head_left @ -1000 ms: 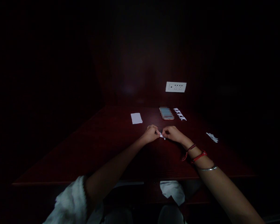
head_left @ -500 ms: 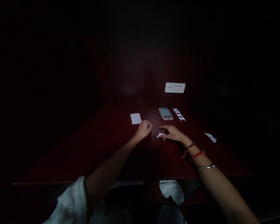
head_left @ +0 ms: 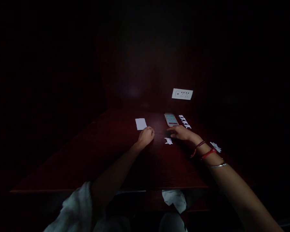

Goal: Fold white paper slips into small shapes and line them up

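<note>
My left hand (head_left: 146, 135) rests on the dark red table with its fingers curled closed, and nothing shows in it. Just beyond it lies a white sheet of paper (head_left: 140, 123), its near right corner close to my knuckles. My right hand (head_left: 181, 132) is over the table with fingers stretched out and apart, holding nothing. A small folded white paper piece (head_left: 168, 140) with pointed corners lies free, a little left of and nearer than my right fingers. Just past those fingertips is a phone (head_left: 171, 119) with a lit screen.
A row of folded white paper pieces (head_left: 184, 121) runs along the right of the phone. White paper strips (head_left: 216, 147) lie by my right forearm. A socket panel (head_left: 182, 94) is on the back wall. Crumpled white material (head_left: 174, 199) shows below the table's front edge (head_left: 106, 190).
My right hand has let go of the folded paper piece and moved slightly away toward the phone. My left fingers have curled in more, and that hand has shifted slightly left.
</note>
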`<state>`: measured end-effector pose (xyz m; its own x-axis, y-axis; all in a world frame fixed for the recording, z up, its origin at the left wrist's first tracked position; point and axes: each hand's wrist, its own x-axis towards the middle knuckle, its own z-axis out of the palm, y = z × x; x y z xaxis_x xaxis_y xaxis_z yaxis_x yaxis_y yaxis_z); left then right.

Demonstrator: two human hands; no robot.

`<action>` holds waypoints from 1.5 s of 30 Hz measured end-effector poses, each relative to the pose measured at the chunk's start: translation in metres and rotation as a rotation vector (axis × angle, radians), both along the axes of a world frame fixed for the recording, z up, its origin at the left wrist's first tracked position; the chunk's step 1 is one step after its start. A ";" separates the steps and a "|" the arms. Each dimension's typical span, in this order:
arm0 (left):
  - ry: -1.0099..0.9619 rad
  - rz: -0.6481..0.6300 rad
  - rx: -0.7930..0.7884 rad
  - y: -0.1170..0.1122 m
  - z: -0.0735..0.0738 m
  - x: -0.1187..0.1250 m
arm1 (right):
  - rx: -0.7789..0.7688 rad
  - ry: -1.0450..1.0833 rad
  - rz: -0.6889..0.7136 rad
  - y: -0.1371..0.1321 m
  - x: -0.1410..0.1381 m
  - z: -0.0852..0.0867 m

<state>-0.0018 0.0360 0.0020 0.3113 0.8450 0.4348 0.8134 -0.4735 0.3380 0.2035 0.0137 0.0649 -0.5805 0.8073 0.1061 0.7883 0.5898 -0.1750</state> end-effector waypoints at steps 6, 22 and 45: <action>0.007 -0.016 -0.008 0.004 -0.001 0.000 | 0.039 -0.158 0.291 0.005 0.004 -0.011; 0.025 -0.059 -0.018 0.006 -0.002 0.000 | -0.002 0.005 0.028 0.004 0.009 -0.032; 0.047 -0.071 -0.002 0.008 -0.004 0.000 | 0.043 0.072 -0.016 0.001 0.009 -0.023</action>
<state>-0.0018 0.0437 -0.0017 0.3902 0.8211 0.4165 0.7929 -0.5296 0.3014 0.2127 0.0145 0.0417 -0.5568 0.8105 0.1822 0.7842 0.5851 -0.2065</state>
